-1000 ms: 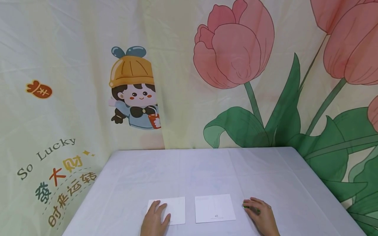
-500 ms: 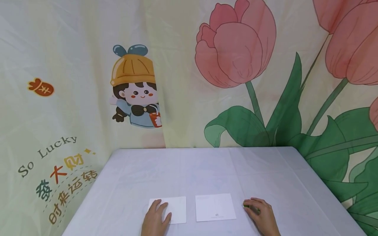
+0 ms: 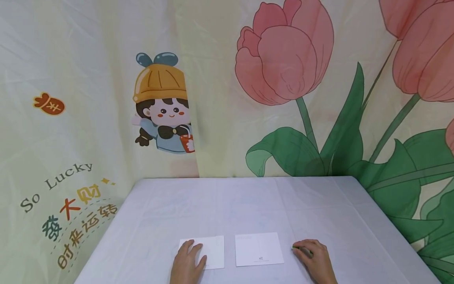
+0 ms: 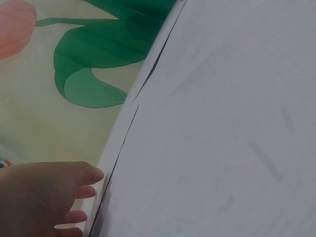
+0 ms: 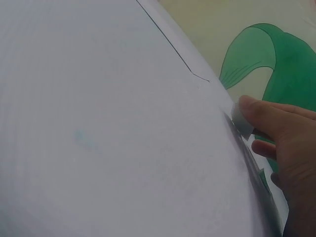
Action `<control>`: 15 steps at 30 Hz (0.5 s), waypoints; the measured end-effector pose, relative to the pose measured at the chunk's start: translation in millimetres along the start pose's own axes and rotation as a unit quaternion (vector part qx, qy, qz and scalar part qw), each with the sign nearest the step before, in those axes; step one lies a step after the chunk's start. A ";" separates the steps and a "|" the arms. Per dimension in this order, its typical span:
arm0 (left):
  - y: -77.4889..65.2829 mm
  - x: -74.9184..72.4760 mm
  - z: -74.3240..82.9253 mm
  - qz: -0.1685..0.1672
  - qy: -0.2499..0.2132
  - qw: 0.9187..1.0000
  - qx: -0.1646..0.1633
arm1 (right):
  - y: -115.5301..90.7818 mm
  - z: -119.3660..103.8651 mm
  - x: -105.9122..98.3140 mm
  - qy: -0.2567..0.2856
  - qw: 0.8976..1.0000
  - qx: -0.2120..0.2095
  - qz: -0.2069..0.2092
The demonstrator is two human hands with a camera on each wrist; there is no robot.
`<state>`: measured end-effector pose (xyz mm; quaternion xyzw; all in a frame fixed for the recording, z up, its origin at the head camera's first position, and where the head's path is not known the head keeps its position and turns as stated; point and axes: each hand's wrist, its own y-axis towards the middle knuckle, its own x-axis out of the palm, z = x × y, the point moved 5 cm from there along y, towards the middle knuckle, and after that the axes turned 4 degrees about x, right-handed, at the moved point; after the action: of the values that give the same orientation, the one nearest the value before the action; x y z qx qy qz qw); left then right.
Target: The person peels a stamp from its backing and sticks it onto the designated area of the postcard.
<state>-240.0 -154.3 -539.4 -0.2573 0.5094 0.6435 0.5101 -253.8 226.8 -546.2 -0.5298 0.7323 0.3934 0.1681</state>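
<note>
Two white cards lie side by side on the white-covered table. My left hand (image 3: 188,262) rests over the left part of the left card (image 3: 214,252), its fingers spread and loosely bent. The right card (image 3: 259,249) has a small dark print near its lower edge and is touched by neither hand. To the right of it, my right hand (image 3: 315,258) pinches a small white-and-green object (image 5: 241,123) between thumb and fingers, low at the table surface. Green bits of it show at the fingertips in the head view; most of it is hidden, and I cannot tell its kind.
The table (image 3: 244,205) has a white cloth with faint folds. Its far edge meets a hanging cloth backdrop (image 3: 216,98) printed with pink tulips, a cartoon child and lettering.
The right hand's fingers have dipped slightly, so less of the small object shows between them. The left hand and both cards stay in place; the head view has shifted a little.
</note>
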 end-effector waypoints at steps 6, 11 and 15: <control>-0.5 -1.2 0.2 0.017 -0.010 1.000 0.006 | -0.2 -1.5 -0.9 0.000 1.000 0.001 0.002; -1.6 -4.9 2.7 0.037 -0.017 0.999 0.021 | -0.5 -3.8 -1.8 -0.005 1.000 0.007 0.007; -2.1 -8.2 5.0 0.063 -0.014 0.997 0.038 | -1.2 -5.4 -2.1 0.001 1.000 -0.001 0.020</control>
<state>-234.3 -153.0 -531.5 -0.1957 0.5416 0.6582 0.4849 -251.1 223.9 -541.8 -0.5156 0.7424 0.3972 0.1589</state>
